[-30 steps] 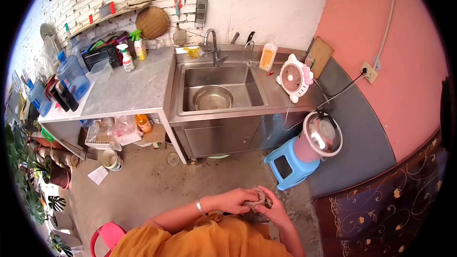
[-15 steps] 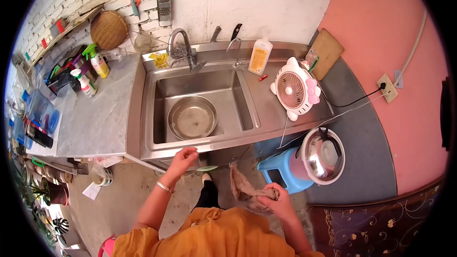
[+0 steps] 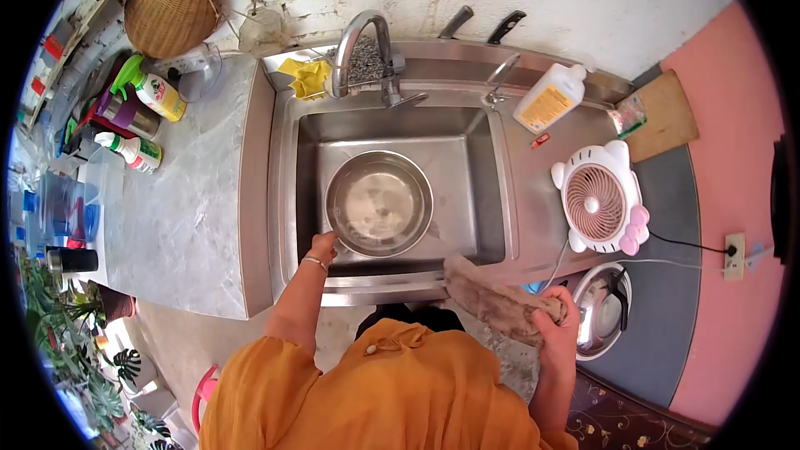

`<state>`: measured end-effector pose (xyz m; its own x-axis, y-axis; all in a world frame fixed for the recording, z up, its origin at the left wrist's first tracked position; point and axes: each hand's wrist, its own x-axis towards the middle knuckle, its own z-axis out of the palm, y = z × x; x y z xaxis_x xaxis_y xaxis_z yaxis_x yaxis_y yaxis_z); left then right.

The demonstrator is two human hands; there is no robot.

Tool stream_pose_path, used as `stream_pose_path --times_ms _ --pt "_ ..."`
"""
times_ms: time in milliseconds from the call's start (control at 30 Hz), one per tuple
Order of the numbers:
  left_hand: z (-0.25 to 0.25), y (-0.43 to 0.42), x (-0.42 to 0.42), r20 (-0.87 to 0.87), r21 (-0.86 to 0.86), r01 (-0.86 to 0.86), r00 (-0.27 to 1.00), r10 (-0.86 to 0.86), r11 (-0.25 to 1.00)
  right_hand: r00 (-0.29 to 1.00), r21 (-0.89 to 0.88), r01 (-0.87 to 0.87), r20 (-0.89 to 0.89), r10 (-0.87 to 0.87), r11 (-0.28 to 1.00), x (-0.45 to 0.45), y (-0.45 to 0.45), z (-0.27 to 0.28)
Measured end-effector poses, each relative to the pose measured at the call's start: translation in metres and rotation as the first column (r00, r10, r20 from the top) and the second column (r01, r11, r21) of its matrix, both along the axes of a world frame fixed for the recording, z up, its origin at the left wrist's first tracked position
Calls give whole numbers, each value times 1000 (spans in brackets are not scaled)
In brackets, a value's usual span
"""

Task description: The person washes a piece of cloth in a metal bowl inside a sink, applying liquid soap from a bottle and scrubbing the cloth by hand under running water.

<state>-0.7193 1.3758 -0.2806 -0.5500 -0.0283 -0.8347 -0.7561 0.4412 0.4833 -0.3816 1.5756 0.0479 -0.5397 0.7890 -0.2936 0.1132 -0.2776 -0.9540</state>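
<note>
One limp, brownish-grey cloth is gripped in the right hand, its free end by the front rim of the rectangular steel sink; it could drip if wet. The left hand is beside the round silver metal basin inside the sink, its grip unclear; a careless knock could slosh out what looks like shallow water.
</note>
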Motion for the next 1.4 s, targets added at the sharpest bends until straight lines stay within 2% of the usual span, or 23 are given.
stream_pose_path --times_ms 33,133,267,367,433,500,567,600,633,667,700,767,800,867,967,1167,1233,1267,1300,1367,1400 --pt "-14 -2 -3 6 -16 -14 1000 14 1000 1000 -16 -14 6 14 1000 -10 6 -7" --pt "-47 -2 -1 217 187 -147 970 105 971 997 -51 -77 -33 76 996 -30 23 -2" --pt "-74 5 5 228 180 -233 955 190 956 990 -17 -144 0 144 989 -51 43 11" --pt "-92 -4 11 296 187 -143 952 83 972 981 19 -194 22 193 981 -57 53 15" --pt "-99 -9 11 357 240 -198 929 103 950 979 -4 -203 33 203 979 -58 57 12" --pt "-85 -7 9 449 236 -265 883 137 935 980 13 -196 44 196 980 -61 61 11" --pt "-61 -1 5 443 250 -85 896 -36 965 963 18 -259 82 257 966 -61 65 11" --pt "-77 -6 3 450 279 -74 891 -63 957 971 42 -224 98 219 974 -60 68 8" --pt "-93 -12 2 454 306 -63 887 -87 950 963 12 -259 78 257 966 -60 71 5" --pt "-92 -13 0 429 301 -1 893 -134 954 954 -19 -294 52 295 956 -60 72 3" --pt "-84 -12 -1 403 295 61 897 -182 953 964 1 -260 58 259 966 -61 73 3" --pt "-37 3 7 378 318 26 913 -152 948 949 -71 -305 53 309 950 -63 76 3" --pt "-28 6 8 330 335 55 928 -172 940 958 -56 -277 61 280 959 -63 77 2" --pt "-42 6 7 272 397 59 946 -179 916 945 -44 -325 10 326 945 -63 78 -1" --pt "-7 22 14 196 364 103 963 -184 926 950 -34 -311 -14 311 950 -61 77 -5" --pt "5 44 15 67 362 190 971 -229 913 959 -22 -281 -45 279 960 -49 75 -9" --pt "46 63 28 -100 315 286 958 -268 905 962 7 -274 -16 274 962 -46 75 -12" --pt "18 56 18 -127 353 334 943 -309 874 959 29 -282 16 282 959 -43 75 -12" --pt "21 61 19 -133 359 348 937 -322 866 963 38 -268 15 268 963 -42 74 -14" --pt "31 70 22 -331 163 414 878 -345 896 968 -19 -250 -13 250 968 -40 74 -16" --pt "43 74 25 -395 144 435 849 -352 889 970 -13 -243 -16 243 970 -39 73 -18"
